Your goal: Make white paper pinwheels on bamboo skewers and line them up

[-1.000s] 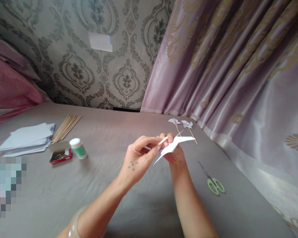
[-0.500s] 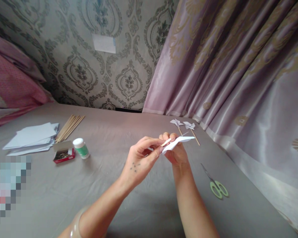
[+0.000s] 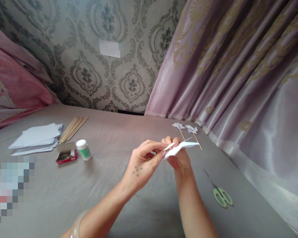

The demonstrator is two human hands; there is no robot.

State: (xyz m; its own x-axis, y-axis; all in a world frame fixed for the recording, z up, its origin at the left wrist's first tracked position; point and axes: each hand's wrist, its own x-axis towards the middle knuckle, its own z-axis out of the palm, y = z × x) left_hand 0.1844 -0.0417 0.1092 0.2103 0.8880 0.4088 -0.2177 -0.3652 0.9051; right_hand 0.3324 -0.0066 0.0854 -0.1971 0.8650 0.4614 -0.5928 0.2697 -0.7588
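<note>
My left hand is closed, its thumb and fingers pinching a pale wooden stick. Only a short end of the stick shows, beside a folded white paper pinwheel. Behind the paper, my right hand grips the pinwheel, with its fingertips curled over near the stick. The paper is seen almost edge-on, one point stretching to the right. Where stick and paper meet is partly hidden by the fingers. Both hands are held above the grey cloth surface.
Two pinwheels on sticks lie behind my hands. Green-handled scissors rest at right. To the left are a white-and-green bottle, a small red box of metal bits, wooden sticks and stacked white paper.
The view has shifted a little, so everything sits slightly further right and lower. Both hands keep the same hold on the stick and the paper pinwheel.
</note>
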